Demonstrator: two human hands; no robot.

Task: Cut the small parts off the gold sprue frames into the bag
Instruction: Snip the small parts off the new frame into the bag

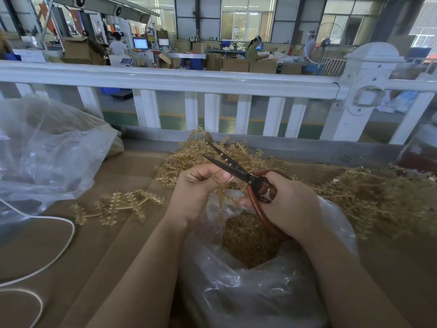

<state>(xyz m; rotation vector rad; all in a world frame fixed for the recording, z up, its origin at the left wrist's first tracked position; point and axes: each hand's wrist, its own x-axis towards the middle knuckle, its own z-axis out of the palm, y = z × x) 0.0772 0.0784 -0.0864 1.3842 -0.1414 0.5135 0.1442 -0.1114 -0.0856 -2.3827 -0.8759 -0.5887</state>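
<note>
a gold sprue frame (221,194) sits at the centre of the frame, pinched in the curled fingers of the left hand (197,189) just above the open clear bag (260,280), which holds a heap of cut gold parts (248,240). the right hand (287,204) grips the red-handled scissors (238,172), blades parted. loose frames lie piled behind (212,150), at right (378,192) and one at left (118,207) on the cardboard (118,245). a white fence (165,79) crosses the top.
</note>
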